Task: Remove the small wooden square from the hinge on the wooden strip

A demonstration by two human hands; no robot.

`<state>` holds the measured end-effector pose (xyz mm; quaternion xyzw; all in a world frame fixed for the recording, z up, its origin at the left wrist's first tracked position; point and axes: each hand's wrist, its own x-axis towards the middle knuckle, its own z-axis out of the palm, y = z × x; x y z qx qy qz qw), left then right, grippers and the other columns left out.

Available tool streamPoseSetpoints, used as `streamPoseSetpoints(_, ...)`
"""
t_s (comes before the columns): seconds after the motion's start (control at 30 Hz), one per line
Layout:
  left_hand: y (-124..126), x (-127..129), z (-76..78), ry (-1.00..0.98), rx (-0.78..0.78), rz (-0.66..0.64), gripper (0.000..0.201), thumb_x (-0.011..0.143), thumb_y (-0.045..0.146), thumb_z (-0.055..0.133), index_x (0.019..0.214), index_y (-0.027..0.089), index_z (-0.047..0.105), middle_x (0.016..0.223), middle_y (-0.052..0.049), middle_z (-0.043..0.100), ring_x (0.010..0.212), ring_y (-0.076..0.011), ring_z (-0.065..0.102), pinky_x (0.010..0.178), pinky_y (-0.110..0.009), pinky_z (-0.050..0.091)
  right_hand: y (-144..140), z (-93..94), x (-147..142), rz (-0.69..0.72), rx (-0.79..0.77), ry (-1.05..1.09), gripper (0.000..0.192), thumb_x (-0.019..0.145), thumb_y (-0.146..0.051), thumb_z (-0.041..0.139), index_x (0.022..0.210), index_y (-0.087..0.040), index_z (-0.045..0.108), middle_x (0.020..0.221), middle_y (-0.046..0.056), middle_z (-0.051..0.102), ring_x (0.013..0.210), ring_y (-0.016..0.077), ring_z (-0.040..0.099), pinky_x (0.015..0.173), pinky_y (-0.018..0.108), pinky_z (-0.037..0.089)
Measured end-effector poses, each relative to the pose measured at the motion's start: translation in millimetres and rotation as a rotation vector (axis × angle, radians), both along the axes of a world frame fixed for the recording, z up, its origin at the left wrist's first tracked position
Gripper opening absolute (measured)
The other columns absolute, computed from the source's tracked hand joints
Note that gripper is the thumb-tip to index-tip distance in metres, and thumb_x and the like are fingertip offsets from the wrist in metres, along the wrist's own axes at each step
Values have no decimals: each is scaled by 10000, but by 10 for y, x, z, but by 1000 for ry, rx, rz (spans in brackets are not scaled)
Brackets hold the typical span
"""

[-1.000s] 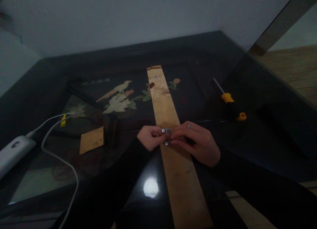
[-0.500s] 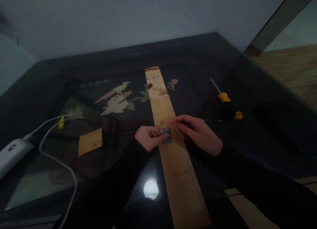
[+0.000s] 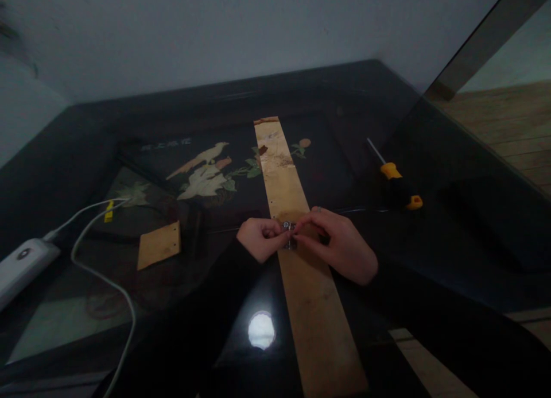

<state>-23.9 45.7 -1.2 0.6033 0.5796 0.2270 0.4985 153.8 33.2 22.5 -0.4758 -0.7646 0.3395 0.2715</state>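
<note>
A small metal hinge (image 3: 288, 232) with screws lies at the left edge of a long wooden strip (image 3: 301, 283) that runs away from me across a dark glossy table (image 3: 430, 254). My left hand (image 3: 258, 239) pinches the hinge from the left. From the right, the fingertips of my right hand (image 3: 338, 244) also close on it. Both sleeves are dark. Much of the hinge is hidden by my fingers.
A yellow and black screwdriver (image 3: 396, 180) lies to the right. A small wooden piece (image 3: 159, 244) sits at the left, near a white cable (image 3: 99, 254) and a white power strip (image 3: 19, 266). The tabletop shows a bird inlay (image 3: 202, 171). Wooden floor is at far right.
Half a second ago my right hand was lifted off the hinge, which lay open flat. Now the right hand is back on it, fingers closed over it.
</note>
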Motion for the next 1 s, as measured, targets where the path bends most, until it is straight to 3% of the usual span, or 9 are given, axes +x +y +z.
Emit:
streamPoseSetpoints(0.17,2,4,16,-21,-23,-5,294,637,369,625,497,133,517,390,66,348,387,-35,250,388,-180,132,41,-98,-3,-61,74,-108,162,763,-287,591,896,-194,587,827,3,568,708,87,477,640,210,346)
streamPoseSetpoints(0.33,13,8,56,-62,-53,-1,304,635,380,648,504,131,532,385,69,355,383,-34,255,391,-182,139,78,-155,0,-22,116,-144,137,796,-277,549,894,-196,601,831,11,562,709,87,483,643,208,359)
streamPoseSetpoints(0.63,-28,59,205,-246,-153,-52,359,604,469,672,598,116,600,361,80,374,350,-24,246,357,-181,125,13,-35,63,8,336,-174,213,850,-306,456,892,-171,615,774,35,577,672,88,487,642,218,374)
streamPoseSetpoints(1.0,-16,77,211,-169,-247,-18,371,529,450,738,510,120,568,314,89,363,308,-18,256,337,-188,103,43,-112,77,59,241,-155,167,838,-280,480,896,-180,601,727,4,534,631,66,455,613,187,359)
